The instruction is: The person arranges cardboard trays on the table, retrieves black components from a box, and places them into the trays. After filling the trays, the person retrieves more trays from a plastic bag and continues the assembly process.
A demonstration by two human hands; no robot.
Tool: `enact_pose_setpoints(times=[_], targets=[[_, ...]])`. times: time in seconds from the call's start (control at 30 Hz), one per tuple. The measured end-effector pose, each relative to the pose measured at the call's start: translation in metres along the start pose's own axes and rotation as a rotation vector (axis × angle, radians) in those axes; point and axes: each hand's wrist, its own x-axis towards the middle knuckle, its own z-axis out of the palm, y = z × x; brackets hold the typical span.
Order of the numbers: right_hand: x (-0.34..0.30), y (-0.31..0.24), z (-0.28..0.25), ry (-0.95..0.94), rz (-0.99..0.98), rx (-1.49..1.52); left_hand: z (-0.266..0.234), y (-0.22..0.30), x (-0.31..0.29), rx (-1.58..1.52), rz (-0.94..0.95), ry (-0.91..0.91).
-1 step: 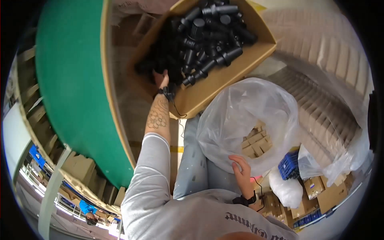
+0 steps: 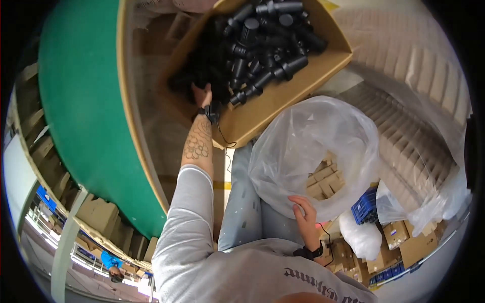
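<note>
My left hand (image 2: 203, 96), with a black strap on its wrist, reaches into a cardboard box (image 2: 283, 108) at the top. The box is heaped with black cylindrical plastic parts (image 2: 248, 31). Its thumb and part of a finger show against the dark pile. The fingertips are lost among the parts, so I cannot tell whether one is gripped. My right hand (image 2: 304, 216) is low by the near rim of a clear plastic bag (image 2: 283, 146), fingers stretched out and nothing held. Tan cardboard-like blocks (image 2: 326, 179) show within the bag's mouth.
A green surface with a wooden edge (image 2: 83, 116) curves along the left. Stacked ribbed cardboard (image 2: 404, 136), partly under clear film, fills the right. A blue crate (image 2: 365, 206), a white bag (image 2: 359, 235) and cartons sit lower right. Far off at lower left is a person in blue (image 2: 110, 260).
The view has shifted slightly, so the green surface sits a little farther left. Both hands keep nearly the same places and poses.
</note>
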Motion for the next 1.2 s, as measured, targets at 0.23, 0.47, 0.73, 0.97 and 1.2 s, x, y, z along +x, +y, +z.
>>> enact_pose_setpoints(times=[0.23,0.47,0.73,0.97,1.2], targets=[[0.027,-0.013,0.034,-0.074,0.062,0.034,0.013,-0.008,0.023,-0.042,-0.078,0.045],[0.027,-0.013,0.036,-0.095,0.143,0.067,0.039,-0.012,-0.003,0.038,-0.042,0.223],[0.031,-0.012,0.036,-0.070,0.196,0.043,0.041,-0.030,0.003,-0.268,0.082,0.125],[0.041,-0.013,0.040,-0.088,0.236,0.063,0.030,-0.037,0.007,-0.487,0.053,-0.059],[0.045,-0.007,0.036,-0.090,0.258,0.032,0.029,-0.001,-0.003,-0.151,-0.096,-0.163]])
